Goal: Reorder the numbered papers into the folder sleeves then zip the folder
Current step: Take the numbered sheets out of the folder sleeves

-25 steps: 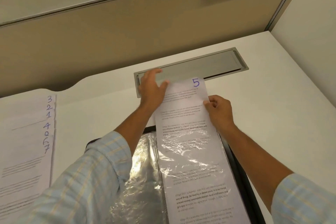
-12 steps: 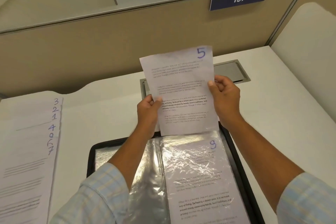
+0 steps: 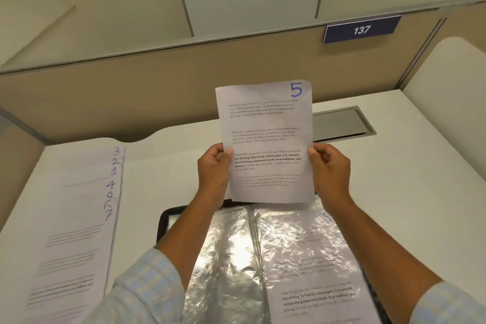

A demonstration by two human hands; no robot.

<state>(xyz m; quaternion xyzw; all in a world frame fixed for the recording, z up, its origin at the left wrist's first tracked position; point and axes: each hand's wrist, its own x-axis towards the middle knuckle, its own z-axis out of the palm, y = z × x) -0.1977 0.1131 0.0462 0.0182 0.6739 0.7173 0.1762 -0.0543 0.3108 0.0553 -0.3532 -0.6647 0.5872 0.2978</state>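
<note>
I hold the sheet marked 5 [image 3: 265, 144] upright in front of me, one side edge pinched in each hand. My left hand [image 3: 211, 173] has its thumb on the printed face and its fingers curled behind the left edge. My right hand [image 3: 332, 169] grips the right edge the same way. Both grips sit about halfway up the sheet. Its long axis runs up and down, with the numeral at the top right corner. Its bottom edge hangs just over the far rim of the folder [image 3: 162, 221]; I cannot tell whether it touches.

The folder lies open on the surface [image 3: 168, 160] directly below my wrists, its spine running away from me. From my fingers the sleeves lie down and toward me, with their long axis in line with the sheet's. The pile [image 3: 79, 205] lies well apart to my left, nearer my left hand. If this sheet goes into a sleeve, I judge it needs only lowering, not turning. If it joins the pile, my left hand has the shorter carry. I cannot see which edge of a sleeve is open.

Counted:
- One loose sheet, in my hands.
- One folder.
- Two sleeves showing. The left sleeve [image 3: 223, 258] is shiny and looks empty. The right sleeve [image 3: 310, 258] holds one printed sheet, its number lost in glare.
- One fanned pile showing seven handwritten numerals: 3, 2, 1, 4, one I cannot read, 6, 7.
</note>
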